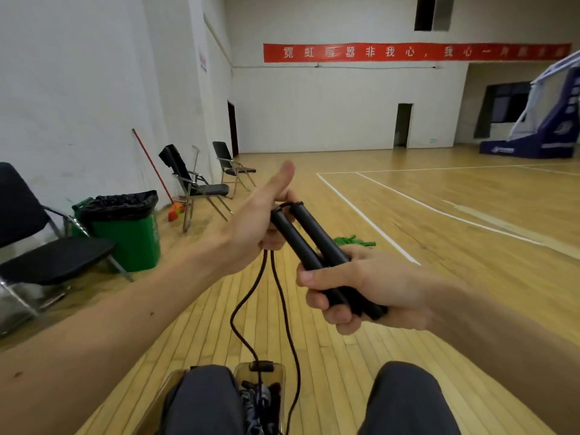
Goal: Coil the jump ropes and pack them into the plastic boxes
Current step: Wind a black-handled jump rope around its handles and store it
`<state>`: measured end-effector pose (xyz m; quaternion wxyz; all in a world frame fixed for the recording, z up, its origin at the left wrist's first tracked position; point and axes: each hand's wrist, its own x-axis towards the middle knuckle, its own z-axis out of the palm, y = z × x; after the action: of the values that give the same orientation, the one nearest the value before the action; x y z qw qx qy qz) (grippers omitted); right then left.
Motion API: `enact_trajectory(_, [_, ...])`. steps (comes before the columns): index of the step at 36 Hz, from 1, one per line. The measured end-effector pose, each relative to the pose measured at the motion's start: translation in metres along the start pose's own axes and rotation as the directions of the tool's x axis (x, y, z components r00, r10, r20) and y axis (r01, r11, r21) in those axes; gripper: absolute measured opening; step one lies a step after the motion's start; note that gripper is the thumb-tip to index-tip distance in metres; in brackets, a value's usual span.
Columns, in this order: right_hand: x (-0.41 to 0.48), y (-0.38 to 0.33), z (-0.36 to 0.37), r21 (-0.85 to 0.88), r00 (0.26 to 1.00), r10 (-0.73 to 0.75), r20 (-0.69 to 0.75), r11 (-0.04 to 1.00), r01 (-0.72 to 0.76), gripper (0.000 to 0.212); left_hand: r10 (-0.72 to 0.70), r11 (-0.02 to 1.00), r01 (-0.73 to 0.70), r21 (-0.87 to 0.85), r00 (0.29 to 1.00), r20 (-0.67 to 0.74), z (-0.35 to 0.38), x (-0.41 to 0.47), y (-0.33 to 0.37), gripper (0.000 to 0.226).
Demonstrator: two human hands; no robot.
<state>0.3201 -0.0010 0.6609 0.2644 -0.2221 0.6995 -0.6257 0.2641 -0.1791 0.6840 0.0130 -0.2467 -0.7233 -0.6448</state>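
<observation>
Above the knees, R hand grips both black jump-rope handles side by side, fingers curled round the lower ends. At 10 o'clock, L hand has fingers curled on the cord, thumb straight. Cord drops to 6 o'clock, into the clear plastic box btwn the knees.

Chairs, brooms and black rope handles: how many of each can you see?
Chairs: 3
Brooms: 1
Black rope handles: 2
Total: 6
</observation>
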Motion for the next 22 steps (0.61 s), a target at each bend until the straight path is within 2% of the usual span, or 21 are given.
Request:
enact_trajectory(4, [0.001,0.024,0.007,0.069,0.998,0.058,0.016,0.996,-0.059,0.014,-0.111,0.989,0.111,-0.096,0.994,0.004,0.007,-0.01,-0.029,0.06])
enact_trajectory(8, [0.004,0.048,0.011,0.179,0.994,0.093,0.048,0.979,-0.1,0.02,-0.154,0.967,0.149,-0.207,0.988,-0.007,0.015,-0.017,-0.052,0.058])
enact_trajectory(11, [0.009,0.065,0.011,0.268,0.992,0.073,0.098,0.958,-0.097,0.018,-0.227,0.929,0.19,-0.319,0.97,-0.083,0.024,-0.025,-0.071,0.056])
enact_trajectory(16, [0.019,0.089,0.015,0.39,0.992,0.036,0.123,0.917,-0.082,0.018,-0.396,0.835,0.301,-0.46,0.91,-0.123,0.045,-0.038,-0.103,0.075])
enact_trajectory(18, [0.022,0.098,0.015,0.413,0.991,0.057,0.121,0.905,-0.102,0.017,-0.421,0.824,0.331,-0.461,0.901,-0.105,0.047,-0.038,-0.114,0.078])
enact_trajectory(22, [0.029,0.121,0.007,0.462,0.99,0.108,0.086,0.876,-0.136,0.018,-0.457,0.851,0.394,-0.347,0.881,-0.121,0.046,-0.036,-0.139,0.081])
